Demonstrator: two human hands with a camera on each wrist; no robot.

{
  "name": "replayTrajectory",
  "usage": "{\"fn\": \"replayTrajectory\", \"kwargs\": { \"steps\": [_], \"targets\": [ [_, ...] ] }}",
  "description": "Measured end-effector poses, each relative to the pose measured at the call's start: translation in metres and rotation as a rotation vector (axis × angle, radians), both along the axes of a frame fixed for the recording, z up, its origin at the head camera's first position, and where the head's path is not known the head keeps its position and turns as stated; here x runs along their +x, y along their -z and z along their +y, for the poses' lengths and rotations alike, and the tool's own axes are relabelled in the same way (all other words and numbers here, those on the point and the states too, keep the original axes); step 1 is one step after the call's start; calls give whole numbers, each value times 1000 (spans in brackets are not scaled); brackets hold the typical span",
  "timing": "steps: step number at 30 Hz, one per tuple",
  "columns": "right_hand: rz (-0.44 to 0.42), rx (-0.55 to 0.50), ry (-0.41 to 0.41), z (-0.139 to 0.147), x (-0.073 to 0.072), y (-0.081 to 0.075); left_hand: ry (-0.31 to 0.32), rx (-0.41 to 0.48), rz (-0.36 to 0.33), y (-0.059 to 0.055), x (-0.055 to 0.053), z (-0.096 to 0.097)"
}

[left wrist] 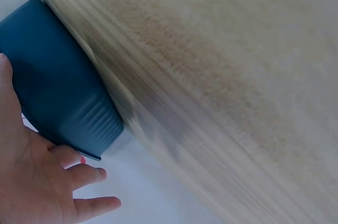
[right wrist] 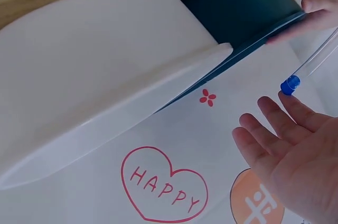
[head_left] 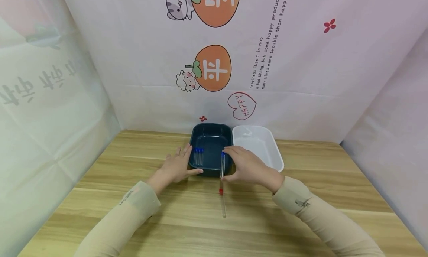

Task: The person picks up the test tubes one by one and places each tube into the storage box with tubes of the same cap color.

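My left hand (head_left: 175, 166) rests at the left side of the dark blue tray (head_left: 214, 130), its fingers along the side and thumb at the front rim. In the left wrist view those fingers (left wrist: 87, 175) are spread beside the tray wall. My right hand (head_left: 249, 167) holds a clear test tube with a blue cap (right wrist: 290, 84) over the tray's front right corner, fingertips at the cap and thumb toward the other end. Several blue-capped test tubes (head_left: 198, 157) lie side by side inside the tray at its left. A red-capped test tube (head_left: 223, 205) lies on the table in front.
A white tray (head_left: 275, 153) stands right beside the dark one, partly behind my right hand. Both are on a wood-grain table (head_left: 187, 220). A printed cloth (head_left: 294, 112) hangs close behind them, with more cloth at both sides.
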State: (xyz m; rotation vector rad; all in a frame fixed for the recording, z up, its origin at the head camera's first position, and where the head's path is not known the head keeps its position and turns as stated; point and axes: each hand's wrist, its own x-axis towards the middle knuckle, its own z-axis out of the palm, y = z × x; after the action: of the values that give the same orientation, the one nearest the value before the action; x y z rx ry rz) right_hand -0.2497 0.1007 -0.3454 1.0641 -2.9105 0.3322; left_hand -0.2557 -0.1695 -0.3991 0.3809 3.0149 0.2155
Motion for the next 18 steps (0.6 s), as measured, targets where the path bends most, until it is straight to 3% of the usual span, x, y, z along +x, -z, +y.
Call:
{"fn": "replayTrajectory", "kwargs": {
  "steps": [18],
  "targets": [
    [-20, -25, 94, -18, -35, -2, -1, 28, 0, 5, -3, -3]
  ]
}}
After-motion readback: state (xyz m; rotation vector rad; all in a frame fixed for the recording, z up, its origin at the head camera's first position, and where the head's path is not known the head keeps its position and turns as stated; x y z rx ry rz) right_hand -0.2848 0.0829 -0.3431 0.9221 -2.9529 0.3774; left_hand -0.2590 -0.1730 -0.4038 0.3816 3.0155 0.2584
